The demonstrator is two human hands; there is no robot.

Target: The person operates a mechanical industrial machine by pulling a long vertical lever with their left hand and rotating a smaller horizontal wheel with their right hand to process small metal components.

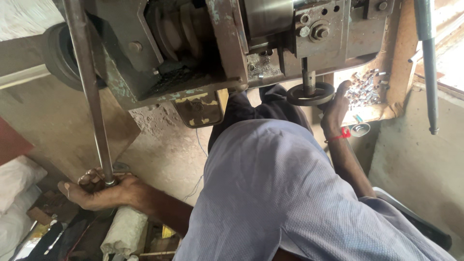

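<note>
Rod: we see a long steel rod (92, 96) running from the top of the view down to our left hand (104, 193), which meets it at its lower end, low on the left.
Handwheel: a small dark handwheel (310, 94) sits under the machine (193, 48), just left of our right hand (337, 108); the two hands are well apart, with our lap between them.
Machine: old grey metal with flaking green and yellow paint; bolts and a short spindle stand above the handwheel.
Scrap: a heap of small shiny metal pieces (362, 89) lies on a ledge just right of our right hand.
Bar: a second dark bar (429, 67) hangs down at the far right.
Floor: bare, dusty concrete (164, 150) under the machine; white sacks (17, 186) and clutter lie at the lower left.
Room: a rough wall (420, 164) rises on the right, with bright daylight above it.
Clothes: a pale blue shirt (270, 193) fills the lower middle; a red band (344, 133) is on our right wrist.
Left hand: fingers curled around the rod's foot, clenched on it.
Right hand: fingers reach up to the rim of the handwheel and touch it; we cannot tell whether they grip it.
</note>
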